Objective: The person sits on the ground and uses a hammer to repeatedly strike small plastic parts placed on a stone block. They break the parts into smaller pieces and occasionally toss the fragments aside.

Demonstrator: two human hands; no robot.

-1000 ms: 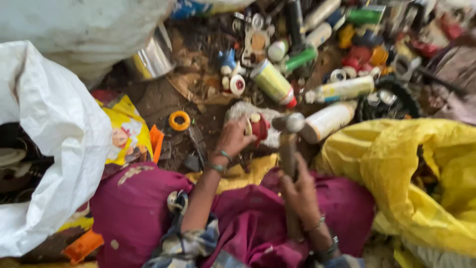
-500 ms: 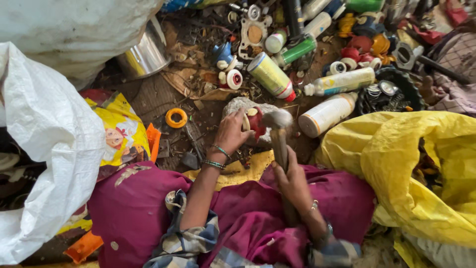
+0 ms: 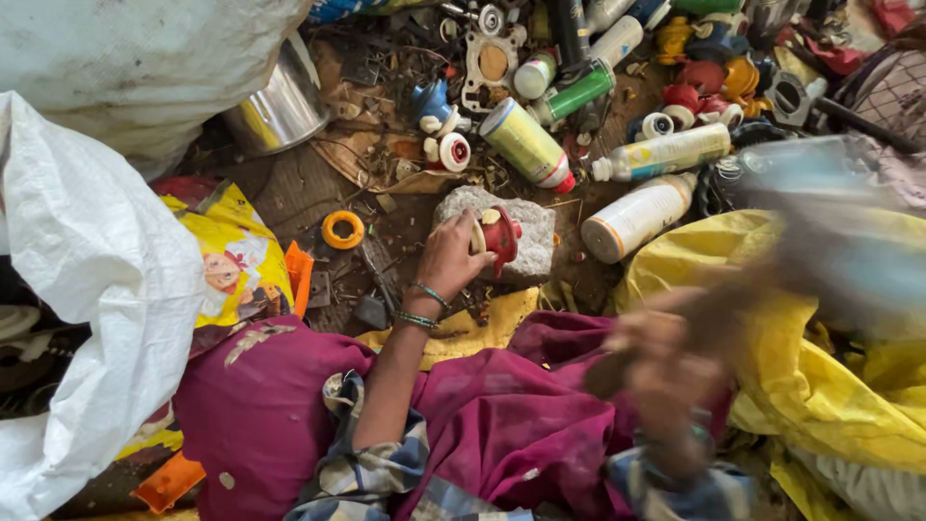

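Head view shows the left hand gripping a small red part on a grey stone; the right hand, blurred, seems clenched around a hammer handle. Fingers should stay clear of the strike point, the part pressed flat.

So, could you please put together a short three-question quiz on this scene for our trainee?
1. True or false: the left hand holds a red cap-like piece on the grey stone.
2. Which lies nearest that stone? A) orange ring B) white spray can C) steel pot
3. Fill in: the right hand is too ___ to show its grip.

Key: 1 true; 2 B; 3 blurred.
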